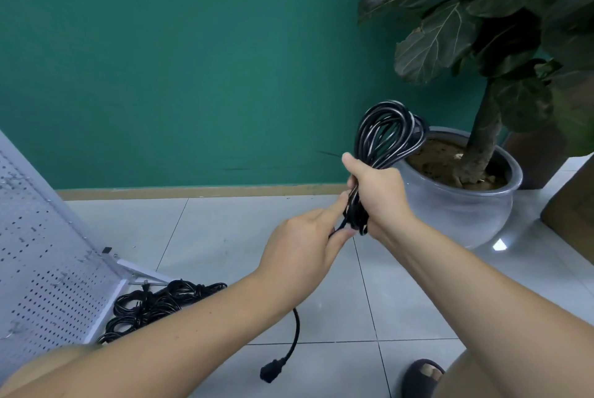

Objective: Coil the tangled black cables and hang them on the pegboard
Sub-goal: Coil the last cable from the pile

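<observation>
My right hand (379, 192) grips a coiled black cable (389, 134) around its middle, with the loops standing up above my fist. My left hand (305, 246) pinches a strand of the same cable just below the coil. The cable's free end hangs under my left forearm and ends in a black plug (271, 372) near the floor. A tangled pile of black cables (154, 304) lies on the tiles at the lower left. Beside that pile the white pegboard (41, 262) stands on its frame.
A large potted plant in a grey pot (466, 208) stands on the floor right behind the coil. A green wall runs along the back. Brown furniture (572, 214) sits at the right edge, and my sandalled foot (421, 378) shows at the bottom.
</observation>
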`<state>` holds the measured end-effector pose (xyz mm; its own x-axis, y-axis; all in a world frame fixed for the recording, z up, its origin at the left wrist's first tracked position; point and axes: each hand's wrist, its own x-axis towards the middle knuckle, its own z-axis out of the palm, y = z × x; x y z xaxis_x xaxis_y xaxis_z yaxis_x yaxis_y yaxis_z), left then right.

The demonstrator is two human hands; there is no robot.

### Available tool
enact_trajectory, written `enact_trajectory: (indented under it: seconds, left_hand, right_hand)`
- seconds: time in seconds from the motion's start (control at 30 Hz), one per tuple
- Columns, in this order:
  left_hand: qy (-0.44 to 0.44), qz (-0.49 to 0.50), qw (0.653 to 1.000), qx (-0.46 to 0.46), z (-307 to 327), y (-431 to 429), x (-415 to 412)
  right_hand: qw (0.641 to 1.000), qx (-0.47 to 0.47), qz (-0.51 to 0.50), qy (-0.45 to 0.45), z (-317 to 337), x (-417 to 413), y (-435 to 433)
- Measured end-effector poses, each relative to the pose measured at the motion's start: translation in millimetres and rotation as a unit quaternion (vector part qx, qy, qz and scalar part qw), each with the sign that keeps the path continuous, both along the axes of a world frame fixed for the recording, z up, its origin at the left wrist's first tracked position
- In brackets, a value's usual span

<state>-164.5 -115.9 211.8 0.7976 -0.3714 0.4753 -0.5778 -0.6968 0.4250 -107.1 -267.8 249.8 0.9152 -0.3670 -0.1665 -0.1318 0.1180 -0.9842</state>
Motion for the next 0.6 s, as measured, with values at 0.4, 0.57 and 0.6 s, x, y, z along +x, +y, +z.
enact_trajectory:
  seconds: [0.4,0.57,0.6]
  left_hand:
    - [0.17,-0.035,0.985,0.02,70,62,23]
    - [0.143,-0.037,0.989,0.007,87,86,31]
    - [0.136,-0.04,0.99,-0.001,89,89,33]
  right_hand:
    - [0.908,-0.361,0.215,-0.011,0,9,-13]
    - [0.829,-0.455,0.325,0.017,-9,4,-2]
    - [0.813,-0.475,0.335,0.017,-11,3,1]
